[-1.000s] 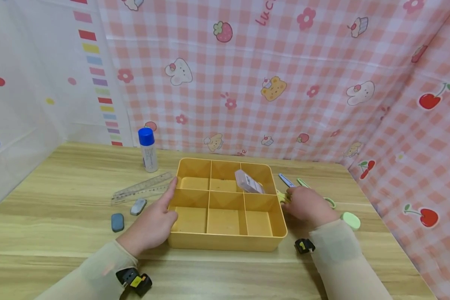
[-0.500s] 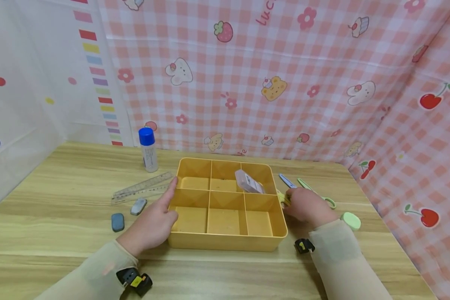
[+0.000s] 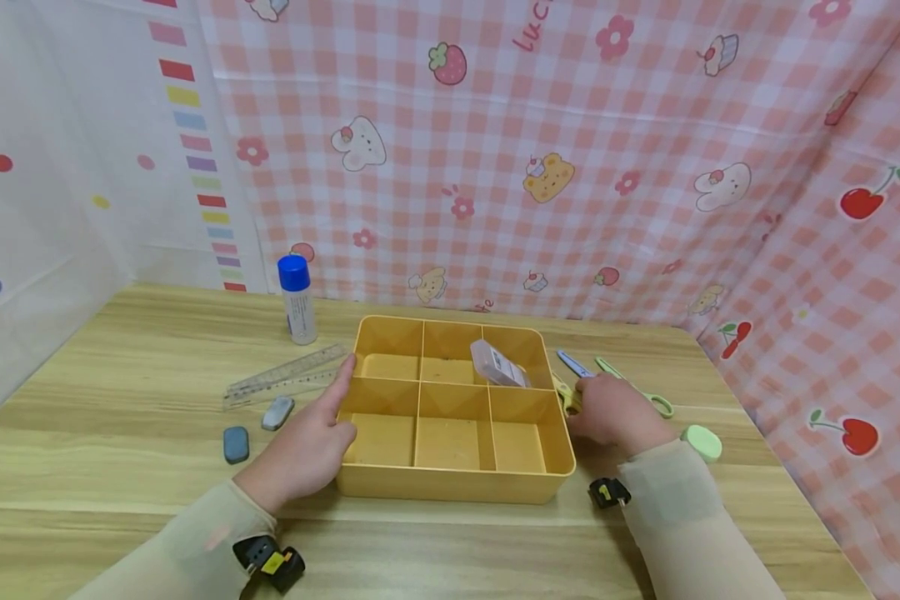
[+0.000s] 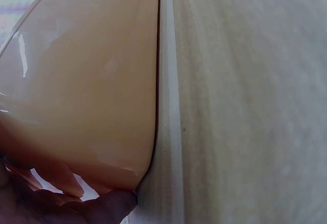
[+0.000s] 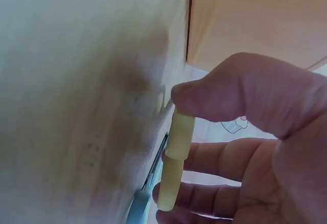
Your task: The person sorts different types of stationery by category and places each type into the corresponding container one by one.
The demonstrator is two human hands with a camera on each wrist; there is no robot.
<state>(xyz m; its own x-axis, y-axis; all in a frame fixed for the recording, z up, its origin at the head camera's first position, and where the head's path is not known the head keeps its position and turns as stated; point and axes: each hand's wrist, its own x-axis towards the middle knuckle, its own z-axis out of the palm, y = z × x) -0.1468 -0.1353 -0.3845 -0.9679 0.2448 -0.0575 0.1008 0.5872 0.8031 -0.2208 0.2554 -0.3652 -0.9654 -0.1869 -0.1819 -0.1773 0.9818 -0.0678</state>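
Note:
A yellow divided box (image 3: 450, 483) stands in mid-table. My left hand (image 3: 303, 446) touches its left wall, index finger straight along the rim; the left wrist view has the fingertips (image 4: 120, 203) against the wall's lower edge. Right of the box, my right hand (image 3: 618, 412) pinches yellow scissors (image 3: 567, 396) between thumb and fingers; their yellow handle (image 5: 180, 137) shows in the right wrist view and the rest is mostly hidden. Blue scissors (image 3: 572, 363) and green scissors (image 3: 662, 406) lie beside this hand, partly covered by it.
A translucent pinkish case (image 3: 498, 364) leans in the box's back right compartment. At left are a blue-capped bottle (image 3: 297, 300), clear rulers (image 3: 285, 375), a grey oval piece (image 3: 277, 412) and a blue-grey one (image 3: 235, 445). A pale green rounded piece (image 3: 701, 442) lies beside the right wrist.
The yellow scissors have shifted slightly in the right hand, with a little more of them showing beside the box. The left hand and the box stay put.

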